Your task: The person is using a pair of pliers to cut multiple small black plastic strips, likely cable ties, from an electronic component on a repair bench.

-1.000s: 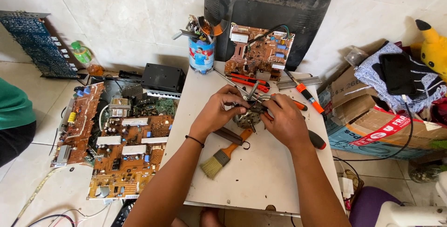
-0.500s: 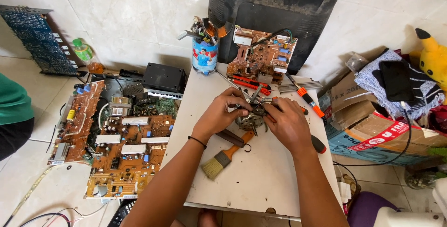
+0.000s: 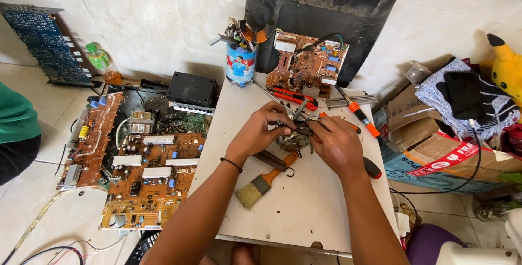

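Note:
A small round metal motor part (image 3: pixel 293 139) with wires lies on the white board table (image 3: pixel 304 210). My left hand (image 3: pixel 260 132) grips its left side with curled fingers. My right hand (image 3: pixel 336 144) closes on its right side and covers much of it. A paintbrush (image 3: pixel 261 183) with an orange handle lies just below the part, beside a dark-handled tool (image 3: pixel 272 160). A black band sits on my left wrist.
A tin of tools (image 3: pixel 240 63), a brown circuit board (image 3: pixel 304 65), red pliers (image 3: pixel 293 95) and orange screwdrivers (image 3: pixel 361 116) stand behind my hands. Several circuit boards (image 3: pixel 147 172) cover the floor at left. Cardboard boxes (image 3: pixel 435 145) stand at right. A person's green sleeve (image 3: pixel 16 118) shows far left.
The view has shifted slightly, so the scene sits a little higher and to the right in the frame. Both hands stay on the motor part, fingers working at it.

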